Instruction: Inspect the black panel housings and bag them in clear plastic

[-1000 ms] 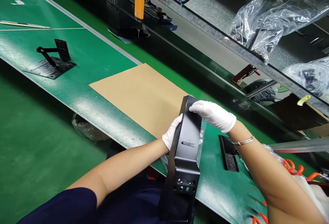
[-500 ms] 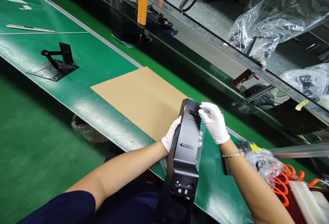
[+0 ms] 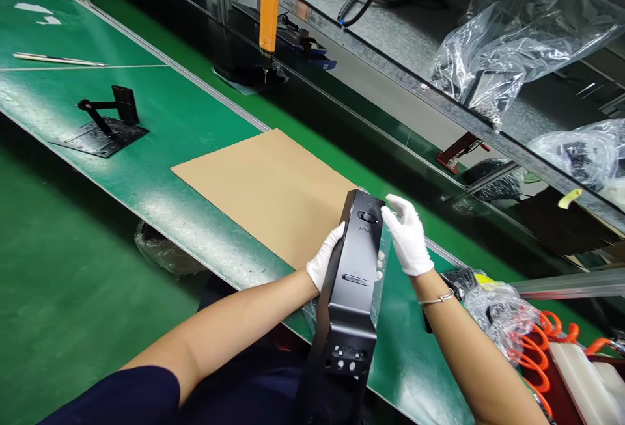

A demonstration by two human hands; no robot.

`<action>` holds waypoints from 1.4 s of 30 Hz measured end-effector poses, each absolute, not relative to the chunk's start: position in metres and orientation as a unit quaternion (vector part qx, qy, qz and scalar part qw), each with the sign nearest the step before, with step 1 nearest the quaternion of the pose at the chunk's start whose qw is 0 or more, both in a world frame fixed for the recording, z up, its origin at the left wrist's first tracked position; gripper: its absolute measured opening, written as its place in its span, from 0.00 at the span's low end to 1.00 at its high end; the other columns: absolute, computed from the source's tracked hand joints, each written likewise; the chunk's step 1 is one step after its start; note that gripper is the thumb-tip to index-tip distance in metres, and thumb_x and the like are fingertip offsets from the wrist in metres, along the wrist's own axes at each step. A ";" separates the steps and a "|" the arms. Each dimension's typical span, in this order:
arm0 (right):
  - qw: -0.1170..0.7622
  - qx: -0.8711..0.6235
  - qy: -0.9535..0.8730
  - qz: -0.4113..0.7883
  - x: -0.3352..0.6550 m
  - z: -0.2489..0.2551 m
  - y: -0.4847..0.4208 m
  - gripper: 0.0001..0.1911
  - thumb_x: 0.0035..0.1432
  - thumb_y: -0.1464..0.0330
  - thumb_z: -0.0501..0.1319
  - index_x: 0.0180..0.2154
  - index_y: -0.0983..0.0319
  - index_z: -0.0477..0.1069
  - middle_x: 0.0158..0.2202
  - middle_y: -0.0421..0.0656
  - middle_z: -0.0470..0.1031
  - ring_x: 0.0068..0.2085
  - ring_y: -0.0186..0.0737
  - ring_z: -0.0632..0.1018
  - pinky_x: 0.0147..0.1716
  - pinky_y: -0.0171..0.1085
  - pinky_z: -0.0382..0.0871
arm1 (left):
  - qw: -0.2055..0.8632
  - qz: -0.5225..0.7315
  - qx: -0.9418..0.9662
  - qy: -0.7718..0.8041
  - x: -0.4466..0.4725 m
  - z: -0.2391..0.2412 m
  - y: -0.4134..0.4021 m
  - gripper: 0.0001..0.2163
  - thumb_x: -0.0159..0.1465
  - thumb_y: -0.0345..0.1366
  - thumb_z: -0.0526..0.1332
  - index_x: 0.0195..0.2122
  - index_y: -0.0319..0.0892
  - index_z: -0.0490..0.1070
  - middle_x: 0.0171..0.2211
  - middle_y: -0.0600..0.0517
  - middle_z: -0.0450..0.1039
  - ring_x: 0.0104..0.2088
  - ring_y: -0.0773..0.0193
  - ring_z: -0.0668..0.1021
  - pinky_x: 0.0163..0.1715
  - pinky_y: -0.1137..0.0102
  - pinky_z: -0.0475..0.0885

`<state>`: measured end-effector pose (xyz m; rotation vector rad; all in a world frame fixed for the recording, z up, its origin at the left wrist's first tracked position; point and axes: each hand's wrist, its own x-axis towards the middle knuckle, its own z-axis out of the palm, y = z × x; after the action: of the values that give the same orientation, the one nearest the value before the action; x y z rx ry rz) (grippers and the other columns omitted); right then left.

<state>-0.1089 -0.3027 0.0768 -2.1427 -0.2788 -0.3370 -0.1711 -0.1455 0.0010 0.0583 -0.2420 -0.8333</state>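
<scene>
Black and satin-smooth, the long housing (image 3: 355, 249) is held out in front of you across the near edge of the green surface (image 3: 410, 363), its long axis running from your lap away and slightly to the right. Your left hand (image 3: 325, 259) is closed around it near mid-length, thumb along its left side, fingertips showing past its right edge. Your right hand (image 3: 407, 236) holds nothing visible; its thumb and forefinger curve with a narrow gap between them, right by the housing's far end, and you cannot tell whether they touch its edge. From those fingers, the oval slot (image 3: 367, 217) lies just to the left, with your right hand the nearer one, while the lower slot (image 3: 356, 279) sits farther down the face, toward you, closer to your left hand's grip.
</scene>
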 end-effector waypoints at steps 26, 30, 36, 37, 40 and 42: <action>0.679 -0.719 0.039 0.145 -0.127 0.070 -0.279 0.43 0.39 0.47 0.76 0.50 0.67 0.69 0.50 0.48 0.73 0.45 0.40 0.78 0.43 0.34 0.78 | 0.908 -0.412 0.056 -0.061 -0.177 -0.013 -0.152 0.29 0.66 0.59 0.57 0.49 0.34 0.74 0.38 0.41 0.79 0.36 0.51 0.81 0.37 0.63 0.75; 0.663 -0.740 0.017 0.112 -0.130 0.072 -0.280 0.41 0.42 0.45 0.74 0.50 0.66 0.69 0.49 0.48 0.74 0.45 0.41 0.78 0.41 0.35 0.79 | 0.910 -0.402 0.068 -0.073 -0.178 -0.008 -0.147 0.31 0.65 0.59 0.59 0.53 0.33 0.73 0.43 0.38 0.79 0.40 0.50 0.81 0.43 0.60 0.76; 0.642 -0.764 -0.035 0.053 -0.143 0.081 -0.294 0.36 0.59 0.41 0.61 0.53 0.64 0.70 0.50 0.48 0.73 0.49 0.40 0.77 0.48 0.38 0.79 | 0.898 -0.405 0.092 -0.144 -0.181 0.004 -0.139 0.37 0.56 0.60 0.69 0.54 0.30 0.73 0.49 0.37 0.78 0.42 0.51 0.81 0.47 0.62 0.76; 0.652 -0.757 -0.035 0.026 -0.148 0.079 -0.298 0.37 0.60 0.41 0.61 0.56 0.63 0.68 0.53 0.48 0.71 0.52 0.40 0.76 0.52 0.39 0.77 | 0.898 -0.407 0.089 -0.145 -0.181 0.005 -0.138 0.37 0.56 0.60 0.69 0.55 0.30 0.73 0.49 0.37 0.77 0.43 0.51 0.81 0.48 0.62 0.75; 0.645 -0.762 -0.017 -0.054 -0.172 0.068 -0.308 0.40 0.60 0.42 0.62 0.61 0.62 0.61 0.60 0.48 0.65 0.60 0.40 0.72 0.64 0.42 0.70 | 0.903 -0.398 0.080 -0.142 -0.182 0.008 -0.136 0.37 0.58 0.59 0.67 0.57 0.32 0.72 0.52 0.36 0.76 0.46 0.51 0.81 0.50 0.61 0.75; 0.584 -0.805 -0.022 -0.102 -0.191 0.059 -0.313 0.37 0.64 0.44 0.59 0.62 0.63 0.61 0.62 0.49 0.63 0.61 0.41 0.71 0.66 0.45 0.67 | 0.905 -0.393 0.080 -0.140 -0.182 0.009 -0.136 0.36 0.60 0.59 0.64 0.57 0.32 0.72 0.52 0.36 0.76 0.45 0.49 0.81 0.49 0.61 0.75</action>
<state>-0.1906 -0.3130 0.0590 -1.8798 -0.0519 -0.2383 -0.1822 -0.1355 0.0094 0.1656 -0.2896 -0.8111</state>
